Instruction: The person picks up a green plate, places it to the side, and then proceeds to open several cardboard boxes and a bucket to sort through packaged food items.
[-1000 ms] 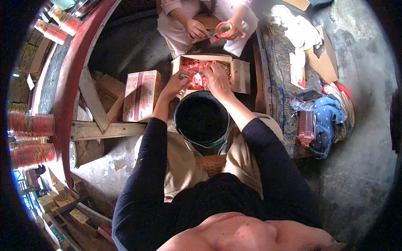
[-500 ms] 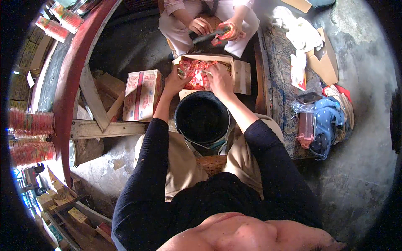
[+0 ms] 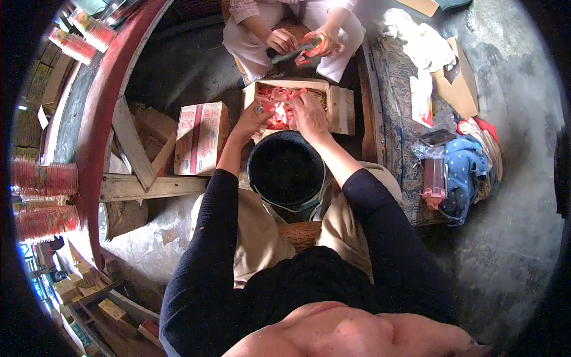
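With left hand and right hand curled over red plastic in the open carton, can't tell if gripping. Off left, can spot a pale box with blurry red print.

Mottled grey floor — red-edged table

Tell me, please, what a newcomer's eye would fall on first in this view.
Probably the bright red pieces in the open cardboard box straight ahead, with the left hand and right hand at them. Nearer, by the knees, sits a round black bucket. Stacks of red-patterned cups show at the far left.
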A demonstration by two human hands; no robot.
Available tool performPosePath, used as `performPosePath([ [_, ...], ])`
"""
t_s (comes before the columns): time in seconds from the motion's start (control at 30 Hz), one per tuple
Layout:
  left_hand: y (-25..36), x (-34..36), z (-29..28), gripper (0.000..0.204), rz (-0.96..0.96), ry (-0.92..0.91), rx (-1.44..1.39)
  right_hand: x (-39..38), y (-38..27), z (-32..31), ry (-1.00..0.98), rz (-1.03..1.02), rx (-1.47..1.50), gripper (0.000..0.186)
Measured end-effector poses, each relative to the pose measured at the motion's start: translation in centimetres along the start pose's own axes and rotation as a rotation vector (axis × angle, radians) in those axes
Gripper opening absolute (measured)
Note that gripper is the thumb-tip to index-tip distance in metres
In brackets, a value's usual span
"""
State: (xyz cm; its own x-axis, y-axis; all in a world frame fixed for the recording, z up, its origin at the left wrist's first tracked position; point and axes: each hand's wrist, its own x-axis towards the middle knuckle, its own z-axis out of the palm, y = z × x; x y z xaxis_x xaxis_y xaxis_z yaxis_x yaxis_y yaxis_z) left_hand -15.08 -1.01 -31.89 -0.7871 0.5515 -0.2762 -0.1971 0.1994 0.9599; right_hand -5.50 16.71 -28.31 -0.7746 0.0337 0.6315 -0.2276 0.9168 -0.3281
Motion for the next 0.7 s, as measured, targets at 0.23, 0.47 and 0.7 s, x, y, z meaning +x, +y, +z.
performPosePath([
  [0.23, -0.3, 0.4, 1.0, 0.05, 0.176, 0.053, 0.177, -0.5, 1.0, 0.3, -0.032, 0.289, 0.184, 0.018],
  [0.47, -0.5, 0.6, -0.6, 0.064, 0.372, 0.298, 0.572, 0.3, -0.2, -1.0, -0.043, 0.326, 0.209, 0.02],
  [0.7, -0.2, 0.5, -0.2, 0.06, 0.29, 0.32, 0.537, 0.2, -0.8, -1.6, -0.051, 0.217, 0.168, 0.021],
])
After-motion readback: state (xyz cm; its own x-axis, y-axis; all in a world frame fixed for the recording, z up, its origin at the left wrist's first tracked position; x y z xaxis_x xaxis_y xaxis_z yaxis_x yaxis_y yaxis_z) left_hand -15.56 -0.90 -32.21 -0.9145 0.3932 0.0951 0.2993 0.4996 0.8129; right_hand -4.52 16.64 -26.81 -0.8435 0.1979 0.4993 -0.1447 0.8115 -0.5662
